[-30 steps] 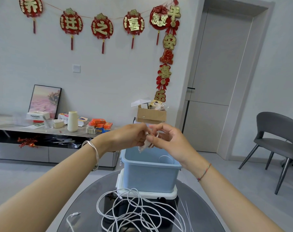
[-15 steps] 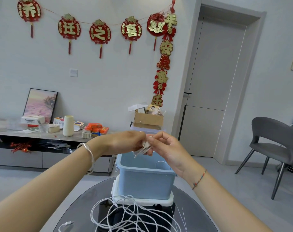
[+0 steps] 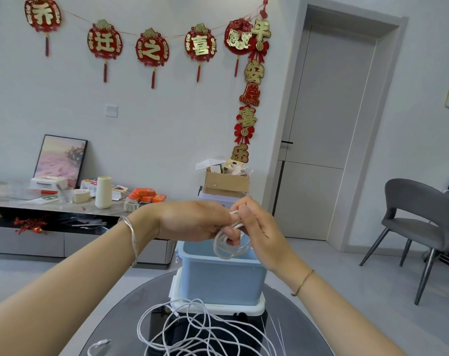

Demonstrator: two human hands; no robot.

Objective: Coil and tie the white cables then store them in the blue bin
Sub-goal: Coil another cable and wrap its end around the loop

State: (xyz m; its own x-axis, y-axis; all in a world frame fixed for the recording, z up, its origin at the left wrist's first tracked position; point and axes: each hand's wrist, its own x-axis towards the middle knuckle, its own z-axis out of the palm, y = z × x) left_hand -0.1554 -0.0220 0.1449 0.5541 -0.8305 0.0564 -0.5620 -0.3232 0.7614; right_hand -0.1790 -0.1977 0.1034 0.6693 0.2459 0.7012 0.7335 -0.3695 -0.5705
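A round dark glass surface (image 3: pixel 131 312) carries the blue bin (image 3: pixel 218 281), which stands on a white lid (image 3: pixel 218 305). Just above the bin's open top, both hands meet. The left hand (image 3: pixel 192 222) grips a small coil of white cable (image 3: pixel 226 249) with curled fingers, and the right hand (image 3: pixel 259 227) pinches its upper strands. On the near side of the bin, touching the lid, loose white cables (image 3: pixel 192 330) lie tangled.

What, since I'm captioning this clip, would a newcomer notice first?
The left hand and right hand pinch a small white cable coil just above the blue bin, mid-frame. Below, loose white cables sprawl tangled on the dark round table; red-and-gold decorations hang along the wall above.
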